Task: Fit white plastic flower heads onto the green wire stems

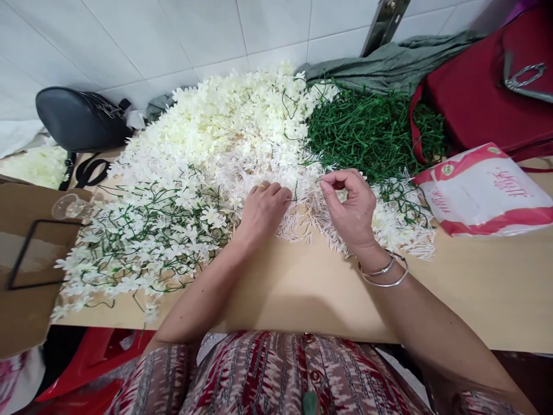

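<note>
My left hand (265, 210) is closed above the pile of artificial flower parts. From its fingertips pokes a short green plastic stem (296, 190). Facing it, my right hand (352, 207) pinches thumb and forefinger together; whatever lies between them is too small to make out. Beneath both hands spread thin white stamen pieces (298, 225). Cream-white petals (233, 109) are heaped behind the hands, and bare green stems (363, 129) lie tangled at the back right. To the left of my left hand, white blossoms on green stems (151, 230) lie in a loose pile.
A cardboard box (26, 311) and a clear plastic cup (71, 206) stand at the left, near a black bag (82, 118). At the right are a red bag (479, 86) and a white-and-pink packet (488, 190). The tiled wall (276, 23) bounds the tabletop (294, 288) behind.
</note>
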Tool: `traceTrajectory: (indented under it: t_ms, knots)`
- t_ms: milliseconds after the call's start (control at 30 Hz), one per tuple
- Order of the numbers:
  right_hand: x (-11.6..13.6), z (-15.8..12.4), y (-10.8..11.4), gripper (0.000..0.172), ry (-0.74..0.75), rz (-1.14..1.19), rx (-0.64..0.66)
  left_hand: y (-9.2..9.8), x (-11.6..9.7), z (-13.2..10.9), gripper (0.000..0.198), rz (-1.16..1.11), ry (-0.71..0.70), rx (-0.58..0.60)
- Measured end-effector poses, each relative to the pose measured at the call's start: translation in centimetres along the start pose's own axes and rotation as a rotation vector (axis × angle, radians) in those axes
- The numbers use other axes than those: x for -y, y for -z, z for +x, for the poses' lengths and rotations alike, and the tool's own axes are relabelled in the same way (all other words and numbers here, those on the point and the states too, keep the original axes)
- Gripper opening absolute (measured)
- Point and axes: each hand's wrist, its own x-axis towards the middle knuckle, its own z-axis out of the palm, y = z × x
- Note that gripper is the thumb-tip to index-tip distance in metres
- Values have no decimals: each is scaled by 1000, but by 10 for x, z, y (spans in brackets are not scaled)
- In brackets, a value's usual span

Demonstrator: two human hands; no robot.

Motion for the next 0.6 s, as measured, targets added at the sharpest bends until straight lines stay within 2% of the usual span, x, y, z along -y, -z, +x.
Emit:
traceTrajectory:
  t_ms: [100, 233, 333, 400, 433, 467, 567, 600]
  knots:
    - [-1, -1, -1, 7, -18, 18, 8, 4, 0, -14, 20, 8, -45, -56]
    - [-2, -3, -2, 2, -107, 65, -4, 10, 1, -21, 17, -42, -16, -269]
    - [-5, -5, -3, 7, -159, 119, -19, 21, -2, -22, 12, -223, 16, -476]
    - [-7, -5, -3, 6, -168, 138, -10, 30, -5, -23, 7, -432, -8, -517]
    - [-8, -5, -2, 4, -166, 142, -5, 34, -5, -24, 6, -539, -36, -473]
    - [-9, -5, -2, 4, -161, 145, -8, 38, -4, -25, 7, -626, -71, -380]
    - [-11, -3, -1, 6, -145, 155, -47, 44, 2, -31, 12, -717, -167, 51]
    - [-12, -3, -1, 8, -139, 160, -66, 44, 5, -32, 13, -707, -175, 158]
